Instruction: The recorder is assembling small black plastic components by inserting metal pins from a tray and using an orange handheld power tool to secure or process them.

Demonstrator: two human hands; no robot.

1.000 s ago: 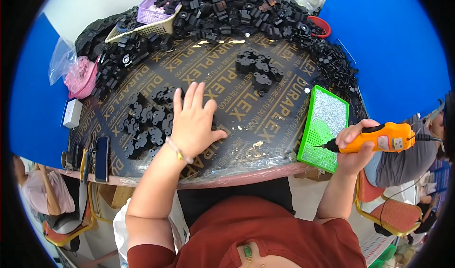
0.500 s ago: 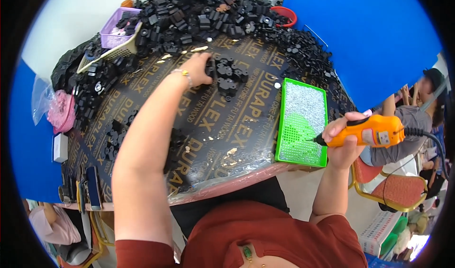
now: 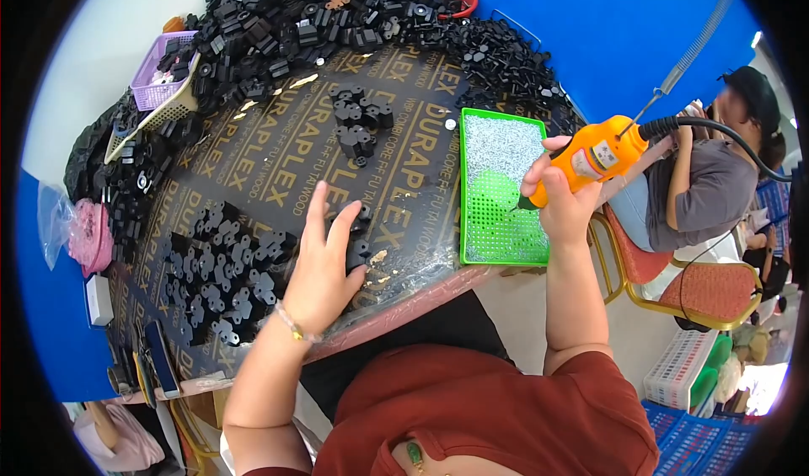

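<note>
My right hand (image 3: 563,202) grips an orange electric screwdriver (image 3: 594,163) by its body. The dark tip hangs over a green tray (image 3: 465,198) with a perforated insert, filled with small silvery pieces that look like screws. My left hand (image 3: 324,265) hovers low over the table's near middle, fingers spread, apparently holding nothing. A few black parts show just beyond its fingers, partly hidden by it. To its left lies a spread of black lobed plastic parts (image 3: 223,265). Farther off sits a small cluster of similar black parts (image 3: 361,122).
A large heap of black parts (image 3: 278,29) covers the far edge, with a red bowl (image 3: 455,0) behind it. Lilac basket (image 3: 156,93), pink bag (image 3: 88,236) and phone (image 3: 162,358) lie leftward. A coiled spring (image 3: 695,42) and cable (image 3: 742,139) join the screwdriver. Another person sits right.
My left hand has drawn back from the far cluster toward me, fingers now spread. My right hand has raised and tilted the screwdriver. The view has shifted, uncovering the left spread of parts.
</note>
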